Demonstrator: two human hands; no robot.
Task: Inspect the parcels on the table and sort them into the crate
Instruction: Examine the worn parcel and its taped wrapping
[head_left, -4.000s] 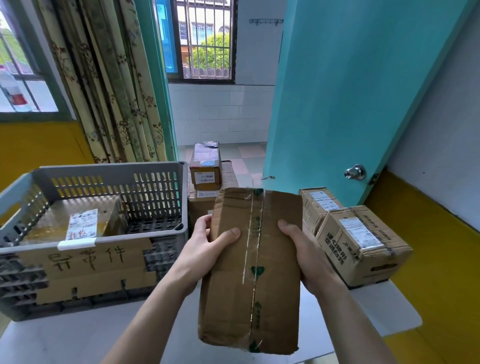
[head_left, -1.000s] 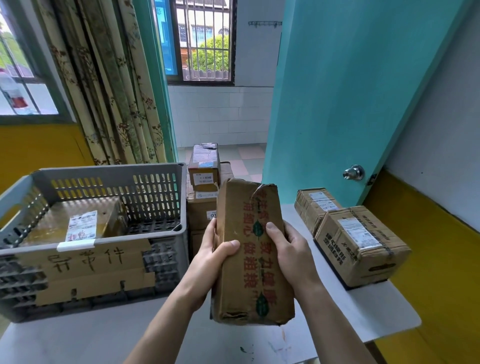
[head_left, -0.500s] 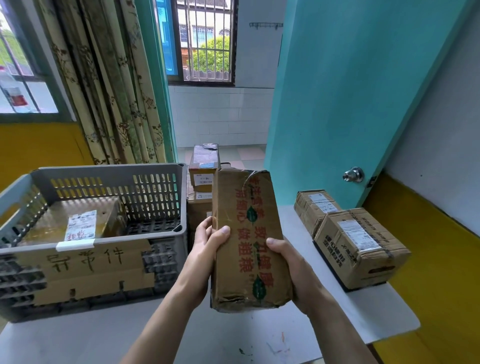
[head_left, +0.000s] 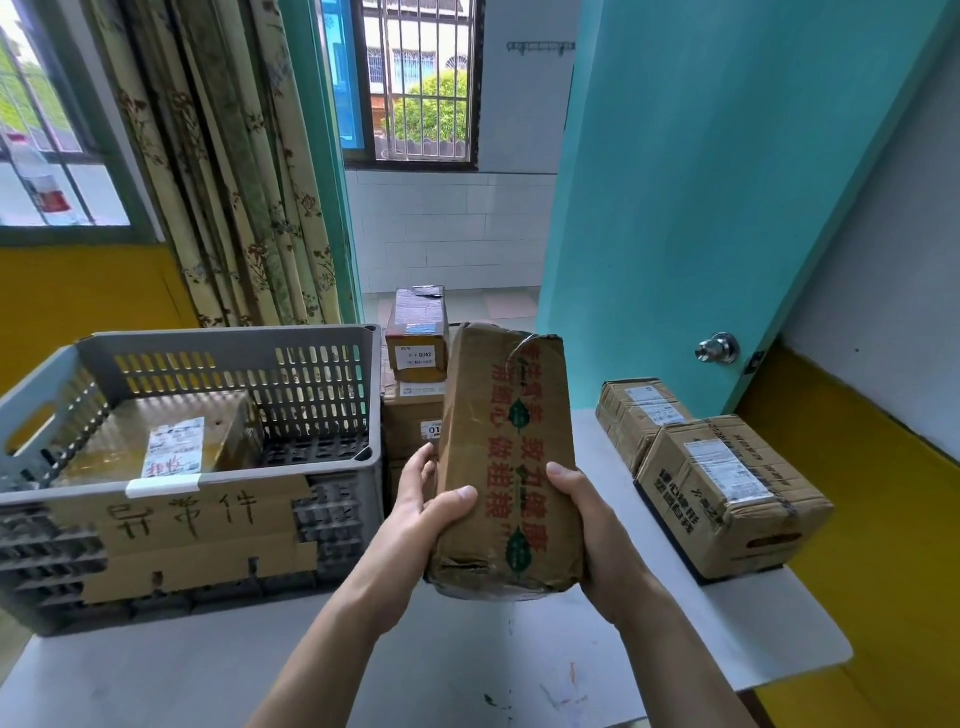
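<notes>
I hold a worn brown cardboard parcel (head_left: 506, 457) with red characters upright above the white table (head_left: 363, 670), its narrow side facing me. My left hand (head_left: 423, 514) grips its left edge, thumb across the front. My right hand (head_left: 597, 535) grips the right edge and lower corner. The grey slotted crate (head_left: 332, 426) stands at the left with a cardboard sign on its front and one flat labelled parcel (head_left: 166, 441) inside. Two taped parcels sit at the table's right: a bigger near one (head_left: 727, 493) and a smaller one (head_left: 639, 415) behind it.
A stack of boxes (head_left: 415, 384) stands beyond the table between crate and held parcel. A teal door (head_left: 701, 208) with a metal knob (head_left: 719, 348) is at the right. Curtains (head_left: 234, 182) hang behind the crate. The table's right edge lies just past the two parcels.
I have turned the parcel from its broad taped face to its narrow printed side, and in the last half second raised it slightly. Crate and other parcels have not moved.
</notes>
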